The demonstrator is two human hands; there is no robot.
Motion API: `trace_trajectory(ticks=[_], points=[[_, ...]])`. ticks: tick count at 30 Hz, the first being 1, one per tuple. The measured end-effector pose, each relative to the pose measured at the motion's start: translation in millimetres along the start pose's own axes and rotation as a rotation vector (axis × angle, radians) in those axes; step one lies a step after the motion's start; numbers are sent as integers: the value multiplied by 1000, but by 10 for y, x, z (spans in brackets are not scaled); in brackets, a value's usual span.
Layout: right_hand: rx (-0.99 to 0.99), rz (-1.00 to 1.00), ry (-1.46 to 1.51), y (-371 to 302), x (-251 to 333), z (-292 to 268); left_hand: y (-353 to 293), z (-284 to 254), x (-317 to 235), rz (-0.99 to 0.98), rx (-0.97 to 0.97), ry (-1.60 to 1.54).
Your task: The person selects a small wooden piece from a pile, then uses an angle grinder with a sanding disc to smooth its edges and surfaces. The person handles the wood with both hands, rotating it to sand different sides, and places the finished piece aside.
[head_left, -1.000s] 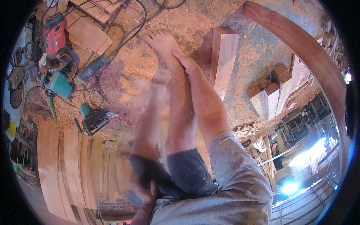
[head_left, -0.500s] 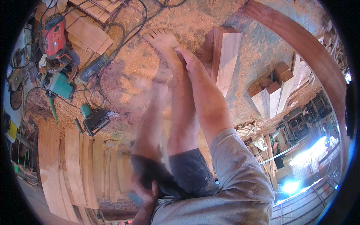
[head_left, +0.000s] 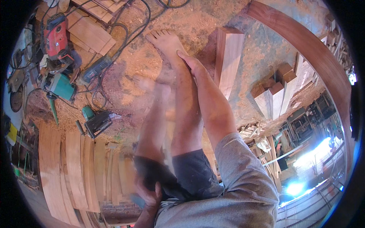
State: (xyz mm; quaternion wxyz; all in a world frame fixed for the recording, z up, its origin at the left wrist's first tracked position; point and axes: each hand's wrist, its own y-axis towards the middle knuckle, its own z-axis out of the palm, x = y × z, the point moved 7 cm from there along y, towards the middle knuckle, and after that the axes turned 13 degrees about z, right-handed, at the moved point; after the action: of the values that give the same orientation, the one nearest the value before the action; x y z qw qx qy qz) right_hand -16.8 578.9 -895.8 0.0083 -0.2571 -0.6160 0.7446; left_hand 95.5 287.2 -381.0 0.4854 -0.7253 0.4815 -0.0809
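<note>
The right hand [head_left: 192,64] lies flat on the ankle [head_left: 181,68], fingers loosely open, gripping nothing; the foot [head_left: 165,41] rests on the sawdust floor [head_left: 197,19] beside a wood block [head_left: 228,57]. The left hand [head_left: 148,192] is blurred at the shorts [head_left: 190,176]; I cannot tell its grip.

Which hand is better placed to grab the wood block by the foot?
Right, probably. The right hand rests on the ankle, just beside the wood block. The left hand is back at the dark shorts, blurred.
</note>
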Motion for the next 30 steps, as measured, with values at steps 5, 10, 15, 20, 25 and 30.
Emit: trace_trajectory(ticks=[5,10,15,20,25,30], points=[[-29,5,19,74,-12,-25,0,2,9,7,1,10],[-4,-17,14,247,-13,-94,-13,-3,37,-6,0,-12],[-35,-7,-13,184,-5,-53,-9,4,32,-17,-2,-16],[-118,1,-55,219,14,-120,8,-7,41,-6,5,-27],[-102,-9,-46,213,39,-94,7,-5,49,-6,-1,-28],[-66,15,-20,-92,152,116,13,-1,17,-26,-9,-53]])
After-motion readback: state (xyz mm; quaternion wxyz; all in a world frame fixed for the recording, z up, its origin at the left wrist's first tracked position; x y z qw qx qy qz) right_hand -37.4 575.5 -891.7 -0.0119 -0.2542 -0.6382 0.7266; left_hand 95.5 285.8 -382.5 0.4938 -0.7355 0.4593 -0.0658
